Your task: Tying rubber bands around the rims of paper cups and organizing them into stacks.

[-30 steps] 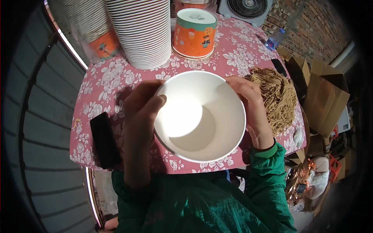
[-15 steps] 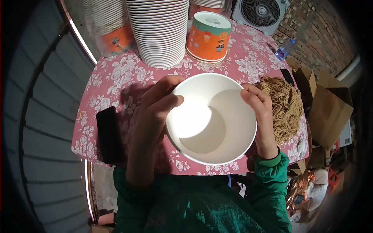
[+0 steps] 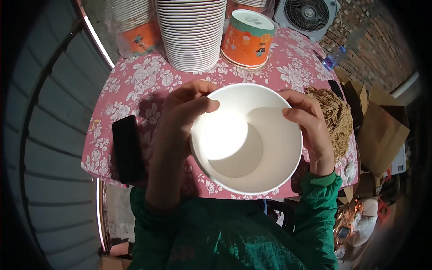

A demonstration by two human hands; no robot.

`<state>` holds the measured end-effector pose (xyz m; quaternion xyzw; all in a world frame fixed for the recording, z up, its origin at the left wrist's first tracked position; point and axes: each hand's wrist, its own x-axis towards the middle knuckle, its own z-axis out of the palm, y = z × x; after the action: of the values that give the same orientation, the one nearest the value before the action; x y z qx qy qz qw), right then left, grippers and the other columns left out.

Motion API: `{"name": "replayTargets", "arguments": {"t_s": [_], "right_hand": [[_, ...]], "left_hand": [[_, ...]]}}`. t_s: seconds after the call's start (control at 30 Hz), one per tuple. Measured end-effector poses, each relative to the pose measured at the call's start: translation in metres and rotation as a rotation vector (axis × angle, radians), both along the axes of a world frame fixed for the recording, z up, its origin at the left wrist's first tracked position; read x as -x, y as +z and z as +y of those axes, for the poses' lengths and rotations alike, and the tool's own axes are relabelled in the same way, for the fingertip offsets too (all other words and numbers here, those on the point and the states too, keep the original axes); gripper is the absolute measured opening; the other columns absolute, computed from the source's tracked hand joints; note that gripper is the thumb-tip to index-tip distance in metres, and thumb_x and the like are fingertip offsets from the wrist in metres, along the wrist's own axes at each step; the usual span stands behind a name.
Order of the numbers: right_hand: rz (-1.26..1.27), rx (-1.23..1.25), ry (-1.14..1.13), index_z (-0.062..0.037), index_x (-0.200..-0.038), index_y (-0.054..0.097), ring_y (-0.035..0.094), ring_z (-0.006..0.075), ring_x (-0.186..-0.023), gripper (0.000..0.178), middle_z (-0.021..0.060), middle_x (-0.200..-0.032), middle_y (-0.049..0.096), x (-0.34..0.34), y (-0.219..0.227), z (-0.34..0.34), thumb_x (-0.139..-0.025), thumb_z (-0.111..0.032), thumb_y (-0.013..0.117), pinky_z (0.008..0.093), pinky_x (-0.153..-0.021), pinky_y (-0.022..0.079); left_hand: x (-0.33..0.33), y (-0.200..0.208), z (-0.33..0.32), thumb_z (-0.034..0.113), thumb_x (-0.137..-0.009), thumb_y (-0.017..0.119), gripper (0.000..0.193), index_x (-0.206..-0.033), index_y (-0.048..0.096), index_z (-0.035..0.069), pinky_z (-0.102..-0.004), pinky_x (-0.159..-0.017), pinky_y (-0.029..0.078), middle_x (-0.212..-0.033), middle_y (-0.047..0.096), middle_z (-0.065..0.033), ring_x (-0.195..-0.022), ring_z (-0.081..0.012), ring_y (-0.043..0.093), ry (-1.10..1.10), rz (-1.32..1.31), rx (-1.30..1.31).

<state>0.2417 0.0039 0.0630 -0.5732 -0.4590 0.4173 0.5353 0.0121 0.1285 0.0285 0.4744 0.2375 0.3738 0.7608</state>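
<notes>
A large white-lined paper bucket [image 3: 274, 153] is held up over the near part of the table, its open mouth facing me. My left hand [image 3: 191, 105] grips the rim at the upper left, thumb over the edge and fingers behind the wall. On the upper right of the rim, my right hand [image 3: 308, 117] pinches in the same way. Bright light falls on the inner left wall and part of the bottom. The outer side of this bucket is hidden from view.
Beyond stand a tall stack of paper buckets [image 3: 193, 36], an upside-down orange-and-green bucket [image 3: 246, 42] and bagged buckets [image 3: 140, 38]. A black phone [image 3: 128, 150] lies left; a bundle of tan cord [image 3: 339, 121] lies right. A fan [image 3: 308, 15], a bottle [image 3: 333, 58] and cardboard boxes [image 3: 382, 135] surround the pink floral tablecloth [image 3: 148, 74].
My right hand has shifted slightly to the right along with its side of the bucket. The bucket appears slightly larger, and the view has moved a little; both hands keep hold of the rim.
</notes>
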Motion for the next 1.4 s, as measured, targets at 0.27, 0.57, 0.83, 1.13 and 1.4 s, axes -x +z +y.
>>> {"name": "replayTargets", "arguments": {"t_s": [0.27,0.57,0.83,1.13,1.4], "right_hand": [[-0.186,0.044,0.162,0.0015,-0.101,0.074,0.065,0.0083,-0.07,0.015,0.0015,-0.083,0.072,0.008,0.011,0.026,-0.09,-0.007,0.067,0.0234,-0.064,0.049],[-0.222,-0.1,-0.276,0.004,-0.09,0.069,0.062,0.0082,-0.068,0.008,0.0036,-0.078,0.069,-0.01,-0.004,0.032,-0.087,-0.004,0.067,0.0247,-0.061,0.047],[-0.17,-0.212,-0.29,0.0038,-0.093,0.07,0.063,0.0078,-0.071,0.009,0.0027,-0.079,0.069,-0.017,-0.009,0.021,-0.09,-0.004,0.068,0.0226,-0.064,0.047],[-0.352,-0.269,0.156,0.0007,-0.107,0.077,0.07,0.0141,-0.086,0.018,0.0082,-0.097,0.075,-0.019,0.012,0.026,-0.091,-0.003,0.07,0.0273,-0.077,0.054],[-0.333,-0.324,0.206,-0.0001,-0.127,0.065,0.066,0.0153,-0.104,0.033,0.0074,-0.108,0.07,0.018,0.034,0.034,-0.093,0.001,0.068,0.0292,-0.09,0.053]], "left_hand": [[-0.006,-0.02,0.001,0.024,-0.09,0.071,0.036,-0.113,0.067,-0.003,-0.0279,-0.072,0.052,-0.089,0.068,-0.0068,-0.081,-0.0157,0.066,-0.106,-0.158,-0.029],[-0.005,-0.023,-0.004,0.035,-0.111,0.033,0.051,-0.13,0.057,-0.005,-0.0326,-0.096,0.046,-0.119,0.064,-0.0142,-0.11,-0.0194,0.06,0.14,-0.236,-0.751],[-0.01,-0.019,-0.009,0.053,-0.109,0.033,0.068,-0.14,0.055,-0.003,-0.0368,-0.1,0.046,-0.126,0.064,-0.0159,-0.113,-0.0215,0.062,0.264,-0.204,-0.459],[-0.015,-0.016,-0.012,0.053,-0.111,0.032,0.066,-0.127,0.064,-0.003,-0.0365,-0.096,0.047,-0.11,0.072,-0.0135,-0.1,-0.0179,0.066,0.22,-0.022,-0.52],[-0.003,0.002,-0.032,0.007,-0.089,0.065,0.064,-0.149,0.044,-0.003,-0.0335,-0.099,0.049,-0.124,0.07,-0.0154,-0.11,-0.0186,0.066,-0.142,-0.179,-0.09]]}}
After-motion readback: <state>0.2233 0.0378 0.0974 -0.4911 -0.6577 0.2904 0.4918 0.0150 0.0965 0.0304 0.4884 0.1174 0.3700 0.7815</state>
